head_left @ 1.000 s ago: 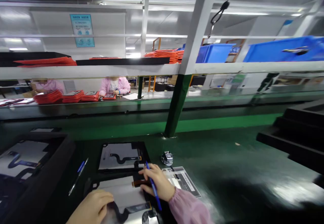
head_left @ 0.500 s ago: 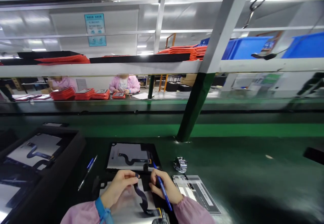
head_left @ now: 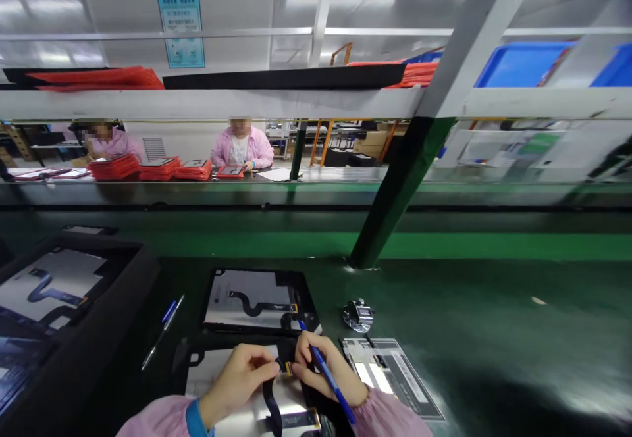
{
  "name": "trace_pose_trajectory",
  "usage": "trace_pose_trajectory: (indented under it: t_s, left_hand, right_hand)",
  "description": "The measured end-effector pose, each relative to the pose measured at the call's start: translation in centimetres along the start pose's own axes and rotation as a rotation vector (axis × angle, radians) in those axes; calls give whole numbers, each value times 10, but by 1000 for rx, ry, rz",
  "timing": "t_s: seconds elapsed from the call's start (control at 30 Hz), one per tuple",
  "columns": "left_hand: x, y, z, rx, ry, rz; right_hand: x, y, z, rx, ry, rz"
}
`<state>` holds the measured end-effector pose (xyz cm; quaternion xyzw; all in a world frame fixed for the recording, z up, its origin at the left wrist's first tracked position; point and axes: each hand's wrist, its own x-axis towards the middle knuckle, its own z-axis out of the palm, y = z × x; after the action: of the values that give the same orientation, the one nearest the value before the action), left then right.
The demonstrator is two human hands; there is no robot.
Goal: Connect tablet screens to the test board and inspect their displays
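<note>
Lowered one ribbon cable (head_left: pixel 270 394) over one near panel (head_left: pixel 207 366) since half a second ago, pinched in left hand (head_left: pixel 241 374). Grips one blue pen (head_left: pixel 340 397) at that panel's right side, right hand (head_left: pixel 340 368) curled closed. Has one more panel (head_left: pixel 264 285) behind it

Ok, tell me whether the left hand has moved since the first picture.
Yes: judged against the rear panel on the bench, the left hand has moved right, closer to the right hand.

Electronics assembly workshop: ribbon-cabled panel (head_left: pixel 293 394), green table (head_left: pixel 498 332) before the post (head_left: pixel 429 133); pink-clad workers (head_left: pixel 241 146), red stacks (head_left: pixel 116 167) beyond it, left; blue bins (head_left: pixel 523 65) right of it.
</note>
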<state>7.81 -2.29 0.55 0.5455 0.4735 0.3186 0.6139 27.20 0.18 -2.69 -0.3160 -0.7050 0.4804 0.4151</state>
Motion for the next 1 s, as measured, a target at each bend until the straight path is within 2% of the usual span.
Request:
trace_pose_trajectory:
  t_s: [0.17, 0.27, 0.67, 1.0]
  left_hand:
    - [-1, -1, 4, 261, 19, 80]
    - [-1, -4, 5, 326, 33, 87]
    - [-1, -1, 6, 363, -32, 78]
    - [1, -5, 5, 396, -14, 99]
  right_hand:
    - [-1, -2, 2, 118, -11, 8]
    - [0, -3, 3, 135, 7, -5]
    - [0, -8, 5, 64, 11, -32]
    - [-1, -6, 5, 43, 15, -55]
